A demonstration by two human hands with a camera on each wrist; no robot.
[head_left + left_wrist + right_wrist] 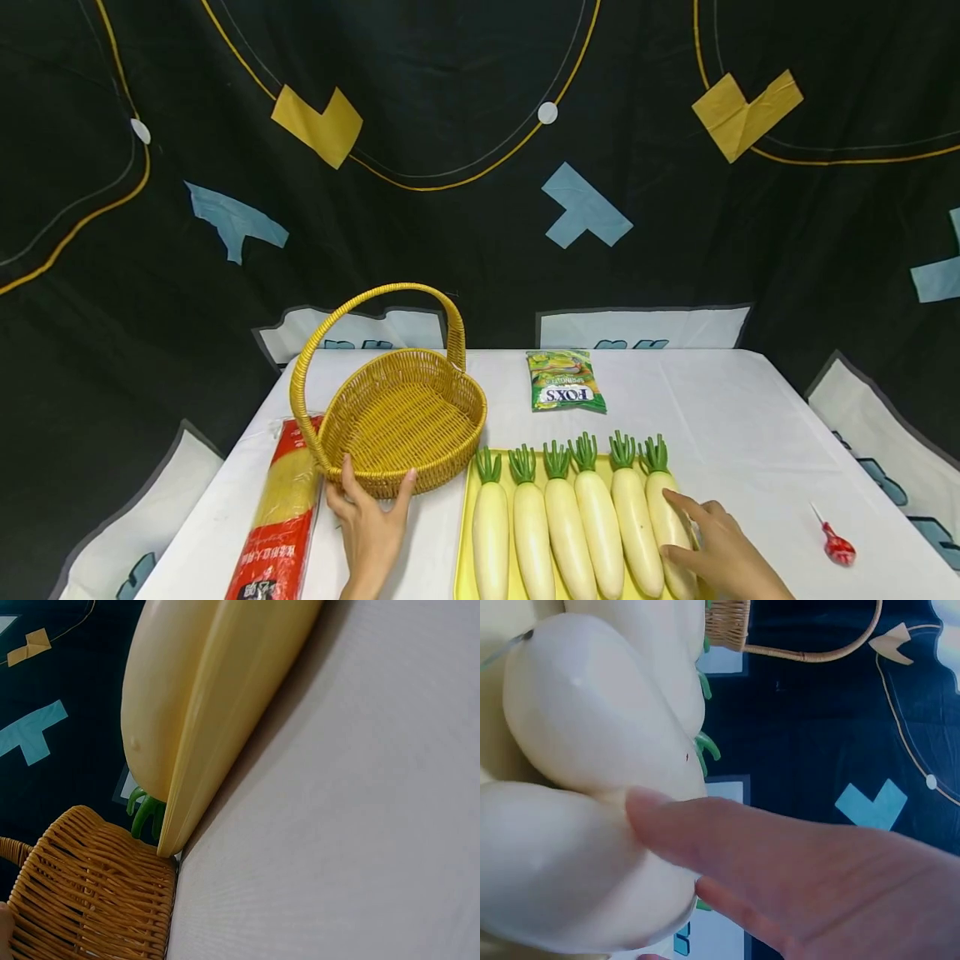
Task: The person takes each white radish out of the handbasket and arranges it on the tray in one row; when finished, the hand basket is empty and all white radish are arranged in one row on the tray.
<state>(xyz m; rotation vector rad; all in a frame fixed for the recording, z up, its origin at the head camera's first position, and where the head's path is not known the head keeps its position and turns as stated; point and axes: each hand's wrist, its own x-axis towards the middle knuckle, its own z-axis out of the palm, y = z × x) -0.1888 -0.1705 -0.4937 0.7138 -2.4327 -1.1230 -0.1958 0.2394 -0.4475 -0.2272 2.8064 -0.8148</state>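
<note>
My left hand (373, 533) touches the near wall of a golden wicker basket (420, 479), its thumb and fingers spread along that side. The basket has a tall arched handle and nothing in it. A yellow tray (467, 533) holds a row of several white radishes (491, 533) with green stem tops. My right hand (716, 542) grips the rightmost white radish (663, 521), thumb on its left side and fingers reaching over it. In the right wrist view the thumb presses between this radish (562, 870) and its neighbour (592, 705); the other fingers are mostly hidden.
A long red and yellow noodle packet (273, 533) lies left of the basket, partly beneath its edge. Behind the tray is a green candy bag (564, 382). A red lollipop (836, 546) lies at the right on the white tabletop (750, 417). A dark curtain (465, 250) hangs behind.
</note>
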